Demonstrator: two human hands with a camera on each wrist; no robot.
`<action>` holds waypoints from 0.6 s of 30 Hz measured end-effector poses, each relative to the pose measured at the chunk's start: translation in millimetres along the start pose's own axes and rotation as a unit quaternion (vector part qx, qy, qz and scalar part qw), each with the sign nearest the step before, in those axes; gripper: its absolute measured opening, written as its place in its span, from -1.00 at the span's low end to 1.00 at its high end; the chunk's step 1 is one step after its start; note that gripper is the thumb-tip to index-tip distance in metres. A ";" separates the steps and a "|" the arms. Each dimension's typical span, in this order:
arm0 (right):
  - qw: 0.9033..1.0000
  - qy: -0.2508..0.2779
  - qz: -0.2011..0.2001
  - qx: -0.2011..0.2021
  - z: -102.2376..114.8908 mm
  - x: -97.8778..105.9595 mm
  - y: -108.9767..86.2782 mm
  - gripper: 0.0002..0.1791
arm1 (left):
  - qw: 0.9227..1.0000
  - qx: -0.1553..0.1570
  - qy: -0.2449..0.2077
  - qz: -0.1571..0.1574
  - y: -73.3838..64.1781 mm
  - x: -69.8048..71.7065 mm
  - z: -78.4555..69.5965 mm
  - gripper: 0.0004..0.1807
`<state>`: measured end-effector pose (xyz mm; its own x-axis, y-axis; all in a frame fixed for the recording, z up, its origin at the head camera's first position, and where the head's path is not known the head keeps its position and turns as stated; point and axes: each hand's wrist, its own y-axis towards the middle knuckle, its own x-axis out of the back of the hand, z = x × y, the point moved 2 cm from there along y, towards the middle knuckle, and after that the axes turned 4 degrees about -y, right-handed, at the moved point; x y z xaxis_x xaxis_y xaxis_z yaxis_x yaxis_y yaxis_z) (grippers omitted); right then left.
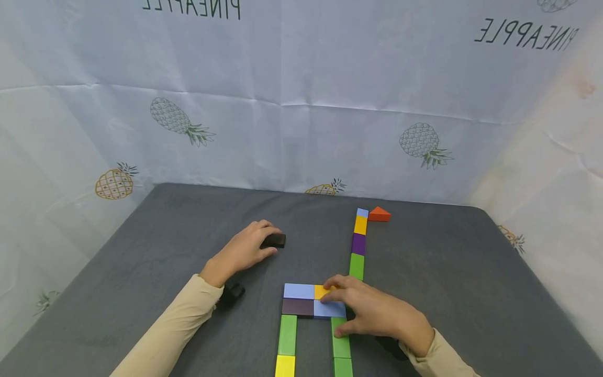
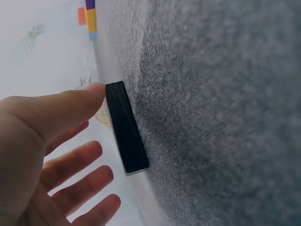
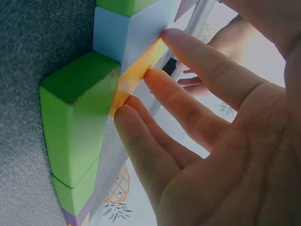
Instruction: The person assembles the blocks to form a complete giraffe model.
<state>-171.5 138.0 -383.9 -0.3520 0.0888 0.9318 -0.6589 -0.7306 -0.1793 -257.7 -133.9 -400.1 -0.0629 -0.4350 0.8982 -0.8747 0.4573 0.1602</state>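
A black block (image 1: 275,240) lies on the grey cloth under my left hand (image 1: 242,246). In the left wrist view, the thumb (image 2: 61,107) is at one end of that block (image 2: 126,127), while the other fingertips stay apart from it. My right hand (image 1: 377,311) rests its fingertips on the blocks at the row's right end, at the yellow block (image 1: 320,292) and the lower light blue block (image 1: 328,309). Its thumb is over a green block (image 1: 341,345). In the right wrist view, spread fingertips meet the yellow block (image 3: 136,75).
The row also holds another light blue block (image 1: 299,291) and a dark purple block (image 1: 298,307). Two columns run toward me, the left with a green block (image 1: 288,335). A coloured line of blocks (image 1: 359,244) extends away to an orange triangle (image 1: 379,214). A pineapple-print curtain (image 1: 301,146) hangs behind.
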 end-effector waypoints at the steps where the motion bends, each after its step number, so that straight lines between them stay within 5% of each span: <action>1: 1.000 0.001 0.001 -0.001 0.1 0.0 0.0 -0.41 | 1.000 0.001 0.000 0.004 1.3 -0.3 0.5 -0.54; 18: 0.999 0.039 -0.013 -0.011 0.3 -3.0 0.5 -0.37 | 0.999 0.012 0.018 0.040 5.5 -7.3 -2.4 -0.57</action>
<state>-170.6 137.1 -386.7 -0.3845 0.1600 0.9091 -0.6828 -0.7121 -0.1635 -260.8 -126.4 -404.9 -0.1171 -0.3699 0.9217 -0.8791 0.4704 0.0771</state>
